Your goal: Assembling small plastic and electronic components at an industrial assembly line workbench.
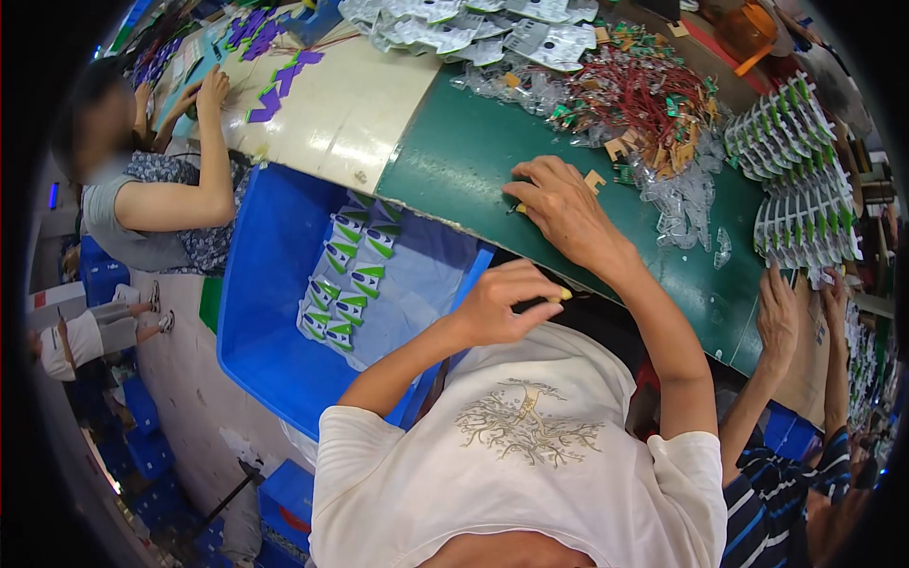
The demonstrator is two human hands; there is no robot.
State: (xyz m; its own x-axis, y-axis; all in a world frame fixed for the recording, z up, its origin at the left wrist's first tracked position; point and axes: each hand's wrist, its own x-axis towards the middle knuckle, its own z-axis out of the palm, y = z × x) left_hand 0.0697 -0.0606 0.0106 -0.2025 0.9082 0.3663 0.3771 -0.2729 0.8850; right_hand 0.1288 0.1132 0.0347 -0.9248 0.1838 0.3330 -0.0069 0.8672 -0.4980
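Note:
My right hand (565, 210) rests on the green tabletop (454, 142) near its front edge, fingers bent down and drawn together. A small yellow bit (521, 207) shows at its thumb tip; whatever lies under the fingers is hidden. Just off the table edge, in front of my shirt, my left hand (507, 301) has its fingers curled in a pinch. Another yellow bit (566, 293) shows at its fingertips, too small to name. Beside the right hand lies a small tan piece (594, 181). Left of my left hand, a blue bin (275, 222) holds rows of white-and-green pieces (350, 256) on a plastic sheet.
A heap of red wires with small boards (644, 95) and clear plastic parts (686, 204) covers the table's far right. Silvery panels (473, 28) are piled at the back. White-and-green racks (805, 189) stand right, near a co-worker's hands (778, 312). Another person (170, 204) works at left.

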